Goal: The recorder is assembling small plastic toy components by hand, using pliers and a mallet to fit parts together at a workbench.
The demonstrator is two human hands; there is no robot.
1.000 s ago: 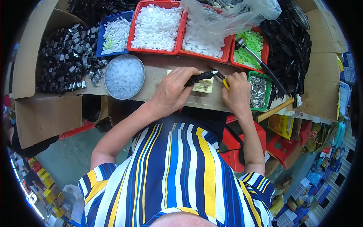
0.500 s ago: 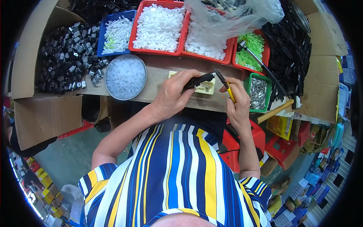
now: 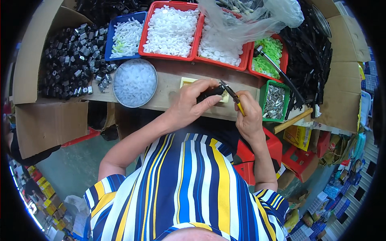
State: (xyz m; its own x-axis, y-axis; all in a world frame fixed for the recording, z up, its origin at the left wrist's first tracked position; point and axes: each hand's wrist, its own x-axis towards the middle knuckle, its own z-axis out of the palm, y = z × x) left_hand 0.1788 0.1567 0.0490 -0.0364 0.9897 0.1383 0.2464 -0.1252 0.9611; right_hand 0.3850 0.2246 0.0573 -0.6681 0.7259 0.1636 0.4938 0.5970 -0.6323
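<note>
Just above the centre of the frame, we are gripping a black part (image 3: pixel 210 92) in our left hand (image 3: pixel 189 103), its long axis pointing up-right toward the pliers (image 3: pixel 232 94) that we are holding, slanted up-left, in our right hand (image 3: pixel 250 116).

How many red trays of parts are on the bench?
3: white-filled tray right of the blue tray, another partly under the plastic bag, green-filled one farther right. More may be hidden.

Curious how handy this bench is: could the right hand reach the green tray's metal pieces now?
Probably yes: the green tray sits close beside the right hand with nothing visible between, though that hand holds a yellow-handled tool.
</note>
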